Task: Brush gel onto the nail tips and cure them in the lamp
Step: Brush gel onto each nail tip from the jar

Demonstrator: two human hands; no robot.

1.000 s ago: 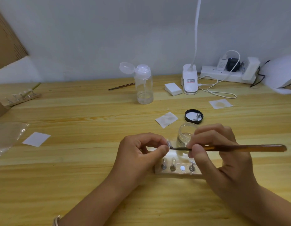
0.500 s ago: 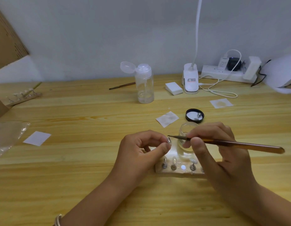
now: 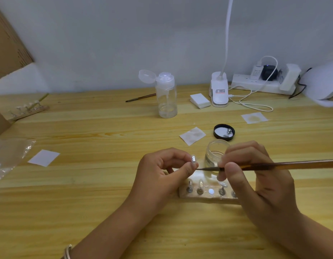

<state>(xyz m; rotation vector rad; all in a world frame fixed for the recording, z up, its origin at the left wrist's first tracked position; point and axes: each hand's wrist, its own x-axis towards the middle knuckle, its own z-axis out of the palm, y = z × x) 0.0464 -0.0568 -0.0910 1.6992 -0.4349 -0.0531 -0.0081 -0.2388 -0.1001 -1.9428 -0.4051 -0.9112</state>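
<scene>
- Since half a second ago, the brush (image 3: pixel 274 165) has dipped lower, so its tip now sits just under the nail tip (image 3: pixel 193 159) instead of level with it.
- The left hand (image 3: pixel 162 172) pinches the nail tip between thumb and fingers, near the middle of the table (image 3: pixel 87 193).
- The right hand (image 3: pixel 255 176) is closed around the brush.
- Gel is probably going on now; the open jar (image 3: pixel 216 152) stands just behind.
- The curing lamp (image 3: pixel 322 85) waits at the table's far right edge, so curing is not yet done.
- More tips stand in the holder (image 3: pixel 206 191).
</scene>
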